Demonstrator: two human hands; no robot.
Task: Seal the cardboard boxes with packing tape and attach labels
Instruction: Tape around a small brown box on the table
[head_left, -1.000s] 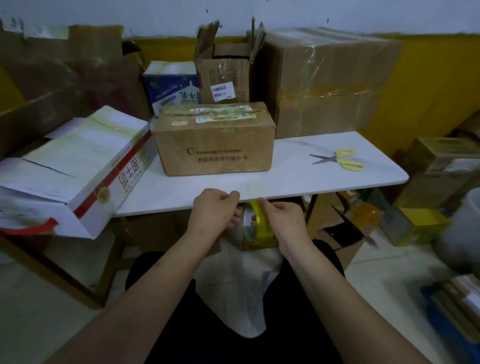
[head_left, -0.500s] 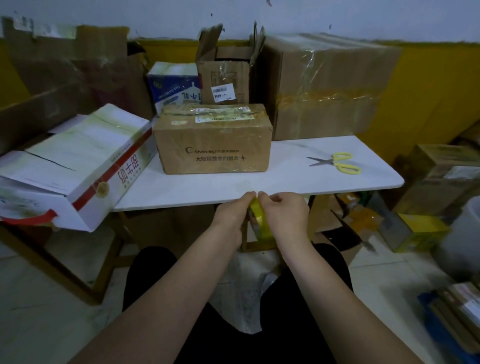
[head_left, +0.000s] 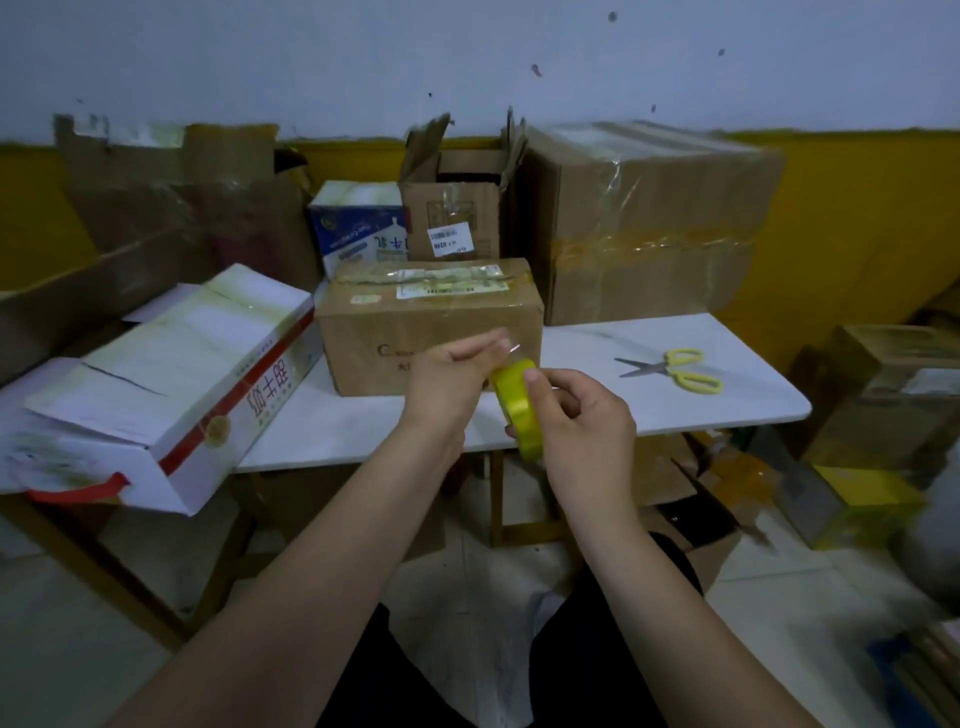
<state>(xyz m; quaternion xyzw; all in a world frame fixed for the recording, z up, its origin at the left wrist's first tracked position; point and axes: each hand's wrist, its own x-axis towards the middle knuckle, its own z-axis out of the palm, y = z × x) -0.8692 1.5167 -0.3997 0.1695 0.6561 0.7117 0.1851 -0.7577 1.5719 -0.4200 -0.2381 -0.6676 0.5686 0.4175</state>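
White table (head_left: 649, 410); yellow-and-white wall (head_left: 857, 218)

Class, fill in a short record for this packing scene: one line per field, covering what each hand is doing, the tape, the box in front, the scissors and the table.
right hand: grips the roll of tape
left hand: fingers pinch at the top of the roll, apparently at the tape's free end
tape roll: yellow, held on edge above the table's front edge
front box: brown cardboard, closed, labels on top
scissors: yellow handles, lying on the table right of the box, untouched
table: white top
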